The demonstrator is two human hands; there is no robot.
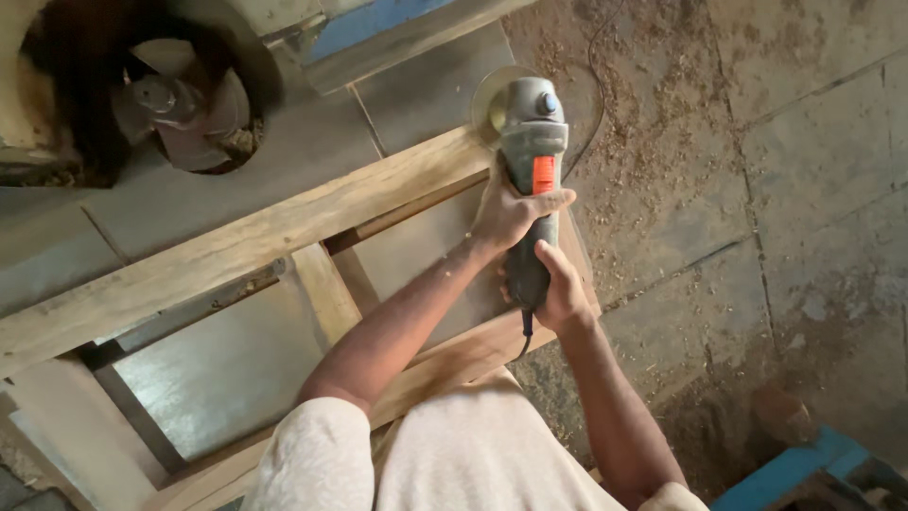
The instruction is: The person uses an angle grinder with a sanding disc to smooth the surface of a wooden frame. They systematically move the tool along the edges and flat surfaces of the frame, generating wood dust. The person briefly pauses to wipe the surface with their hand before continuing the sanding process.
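Both of my hands hold a grey angle grinder (532, 128) with an orange switch. My left hand (511, 210) wraps the front of its body, just behind the head. Around the rear handle closes my right hand (560, 289), where the black cord leaves. The grinder's disc (489, 106) spins blurred against the far end of a long wooden rail (255, 241). That rail belongs to a bare wooden frame (326, 293) lying across the floor in front of me.
Sawdust and shavings lie over the paved floor (757, 189) at right. A round fan housing with blades (175, 99) stands at upper left. Blue-painted wood (790, 468) shows at lower right, and a blue board (364, 24) at the top.
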